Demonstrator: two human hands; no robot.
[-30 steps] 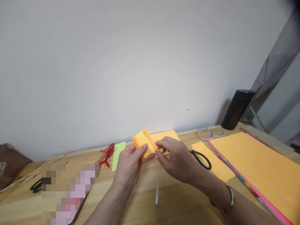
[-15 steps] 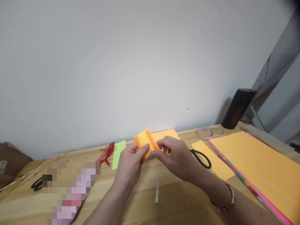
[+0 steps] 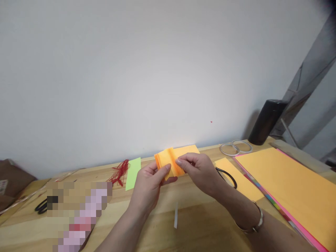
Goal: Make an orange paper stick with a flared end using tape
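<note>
A pleated piece of orange paper is held up above the table in front of me. My left hand is closed on its left part, the thumb lying across the front and the fingers behind. My right hand pinches the right edge of the folds between thumb and fingertips. Along that side the pleats are slightly fanned apart. Behind the folded paper lies a flat orange sheet, partly covered by my right hand. A narrow white strip rests on the wooden table below my hands.
Red string and a green sheet lie to the left. On the right are large orange sheets, a smaller orange piece, a black handle loop, two tape rolls and a black cylinder. A blurred pinkish object lies front left.
The folded paper has shifted slightly right and turned a little. My right fingers have moved to its right edge, and the pleats there stand farther apart.
</note>
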